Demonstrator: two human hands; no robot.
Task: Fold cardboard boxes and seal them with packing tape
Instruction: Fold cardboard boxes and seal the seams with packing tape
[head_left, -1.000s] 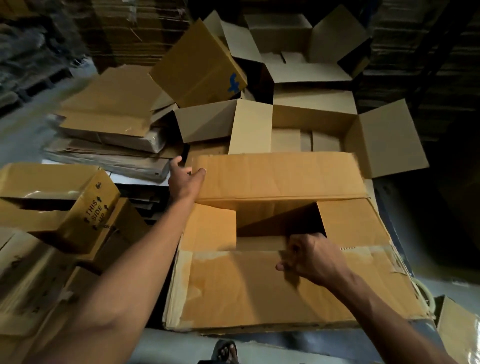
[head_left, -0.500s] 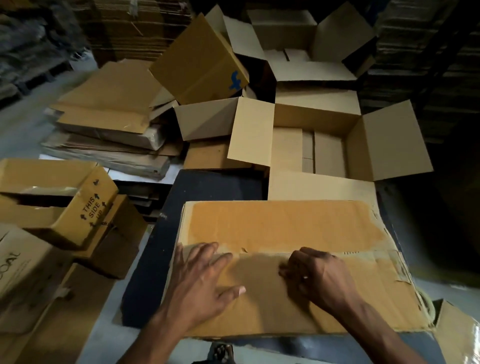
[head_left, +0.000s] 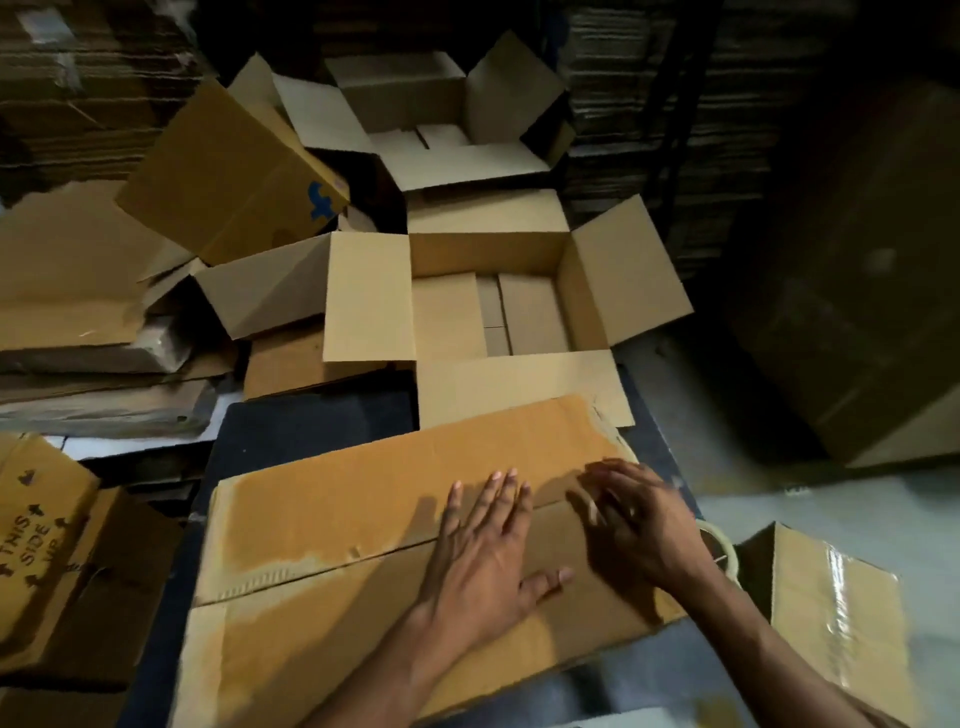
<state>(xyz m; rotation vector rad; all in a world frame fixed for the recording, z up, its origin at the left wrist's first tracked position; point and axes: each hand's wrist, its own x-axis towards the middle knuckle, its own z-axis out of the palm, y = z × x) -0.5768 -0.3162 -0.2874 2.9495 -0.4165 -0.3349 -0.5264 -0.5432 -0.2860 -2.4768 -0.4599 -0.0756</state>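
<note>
On the dark mat at centre, the closed cardboard box lies flat-topped. The left hand presses on its flap seam, fingers straight and spread. The right hand is blurred over the right end; its grip cannot be told. A tape roll sits just beside it. An open box stands behind.

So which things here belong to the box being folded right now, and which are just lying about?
In the job:
- box, flaps closed
- left hand, flat on its seam
- right hand, blurred, over the seam
- tape roll, at its right edge

Lying about:
- open box
- flat cardboard stack
- taped box
</note>
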